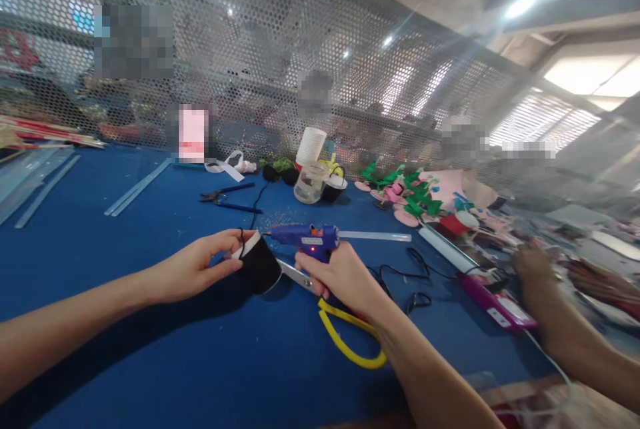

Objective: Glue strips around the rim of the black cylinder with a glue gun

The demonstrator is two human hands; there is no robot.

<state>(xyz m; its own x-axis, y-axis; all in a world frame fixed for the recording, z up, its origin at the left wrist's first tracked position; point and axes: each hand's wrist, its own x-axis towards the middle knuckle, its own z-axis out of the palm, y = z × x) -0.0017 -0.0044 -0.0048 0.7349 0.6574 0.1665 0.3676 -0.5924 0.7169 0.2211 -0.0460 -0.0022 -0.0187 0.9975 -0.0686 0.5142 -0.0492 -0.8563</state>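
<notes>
My left hand [207, 262] pinches the rim of a small paper cup [261, 266] wrapped in black, tilted on its side, with a black cord at its white edge. My right hand [337, 272] grips a blue hot glue gun [303, 236], its red light lit and a clear glue stick [375, 236] sticking out at the back. The nozzle points at the cup's white rim; whether it touches I cannot tell. Under the gun and my right hand lie scissors with yellow handles [353, 342], their blades partly hidden behind the cup.
Pliers [225, 198], a clear plastic cup [310, 182], stacked white paper cups [311, 144] and another black-wrapped cup [334, 188] stand or lie farther back. Right are green-leaved crafts [417, 192], a purple power strip [497, 302] and another person's arm [560, 309]. A perforated metal screen [280, 36] borders the table.
</notes>
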